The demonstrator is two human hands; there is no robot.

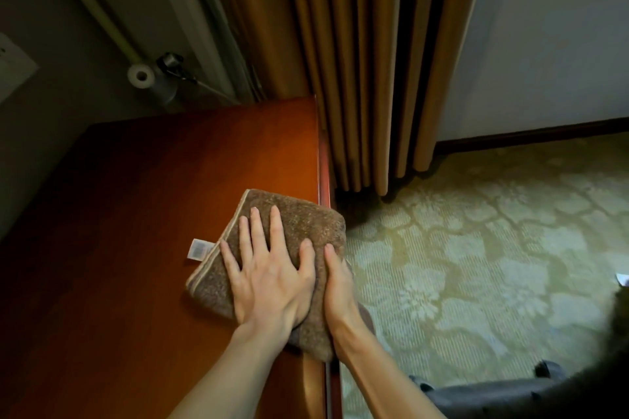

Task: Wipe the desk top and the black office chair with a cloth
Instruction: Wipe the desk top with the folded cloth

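**Brown cloth at the right edge of the desk, both hands on it**

So here's where we're at. The cloth (pixel 292 231), a folded brown towel-type thing, sits on the desk top (pixel 136 197) right at its right edge, about halfway along. Its right side spills over that edge. A little white label (pixel 199 249) sticks out of the cloth's left side and lies on the wood.

Our left hand (pixel 269 282) is flat on top of the cloth, palm down, fingers straight and spread. It isn't curled round anything, just pressing. Our right hand (pixel 340 289) is at the overhanging side. Its thumb lies on top of the cloth, just beside the left thumb, and the fingers go out of sight under the overhang. As far as we can see, it's pinching that edge of the cloth between thumb and fingers.

The far right corner of the desk runs up against a tan curtain (pixel 367 61), which hangs down to a pale patterned carpet (pixel 476 248). Past the far edge of the desk there's a white roll (pixel 140 76) against the wall.

The office chair (pixel 483 395) is down on the carpet to our right, apart from the desk. We only catch its dark base spokes and a caster.
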